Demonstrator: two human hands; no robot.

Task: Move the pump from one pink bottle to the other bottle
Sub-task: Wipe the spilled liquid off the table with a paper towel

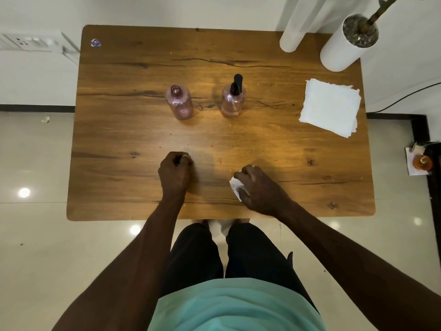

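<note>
Head view: two pink bottles stand upright near the middle of the wooden counter [119, 130], a little apart from each other. The right-hand pink bottle [232, 100] carries the black pump [236, 84], seated in its neck. The left-hand pink bottle [180, 103] has an open mouth with no cap or pump.

Both hands rest on the near part of the counter, well short of the bottles. The left hand [175, 173] is curled into a loose fist, knuckles down, and seems to hold nothing, though the inside of the fist is hidden. The right hand [256, 189] is closed around a crumpled white tissue [236, 186], pressed to the wood. A few small droplets lie on the surface between the hands and the bottles. A stack of white napkins [330, 107] sits off to the right, with a white planter [346, 44] in the far right corner.

Whether the pump sits on its starting bottle or has already been moved cannot be told from this view. The tissue and droplets suggest wiping up, but that is only a reading. If the transfer is still to come, everything remains: unscrew, lift out, carry across, seat in the open bottle
</note>
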